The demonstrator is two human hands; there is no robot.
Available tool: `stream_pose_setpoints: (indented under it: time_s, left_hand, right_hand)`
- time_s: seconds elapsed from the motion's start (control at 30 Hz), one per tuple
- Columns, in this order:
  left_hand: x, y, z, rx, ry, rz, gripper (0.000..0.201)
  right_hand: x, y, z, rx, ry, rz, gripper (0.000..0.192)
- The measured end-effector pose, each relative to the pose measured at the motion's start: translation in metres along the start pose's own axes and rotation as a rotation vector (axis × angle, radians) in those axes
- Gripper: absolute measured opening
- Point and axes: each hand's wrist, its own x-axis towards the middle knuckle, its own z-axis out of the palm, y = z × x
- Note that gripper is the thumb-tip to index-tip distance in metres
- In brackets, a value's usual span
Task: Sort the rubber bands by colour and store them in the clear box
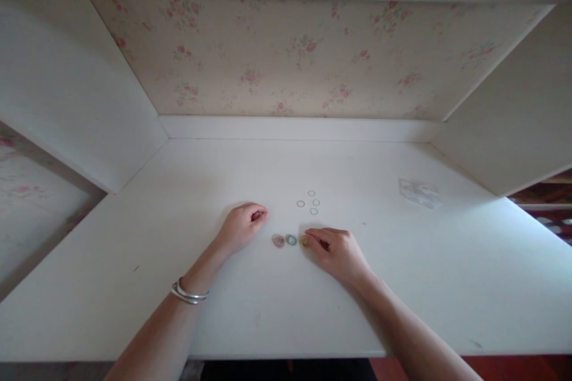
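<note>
Small piles of thin elastic rings lie in a row on the white desk (134,286): a pink pile (278,241), a blue-green pile (291,240) and a yellow pile (304,241). My right hand (336,251) rests on the desk with its fingertips pinched on the yellow pile. My left hand (242,226) lies to the left of the row, fingers curled in; whether it holds a ring I cannot tell. Several clear rings (309,203) lie loose just behind the piles.
A small clear plastic bag (419,191) lies at the back right of the desk. White side panels and a floral back wall (308,53) enclose the desk. Two silver bangles (188,293) sit on my left wrist.
</note>
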Motion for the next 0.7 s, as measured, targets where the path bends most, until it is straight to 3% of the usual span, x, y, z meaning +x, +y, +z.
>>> stream_pose_setpoints:
  time_s: [0.23,0.43,0.7]
  left_hand:
    - [0.0,0.001,0.0,-0.004,-0.002,-0.009,0.02]
    - [0.0,0.0,0.0,0.006,-0.004,0.007,0.018]
    - [0.001,0.0,0.0,0.019,-0.008,-0.005,0.02]
  right_hand:
    - [0.011,0.016,-0.002,-0.075,0.149,0.151,0.03]
    - [0.023,0.017,-0.002,-0.211,0.071,0.166,0.029]
    - [0.026,0.021,-0.004,-0.203,0.048,0.193,0.022]
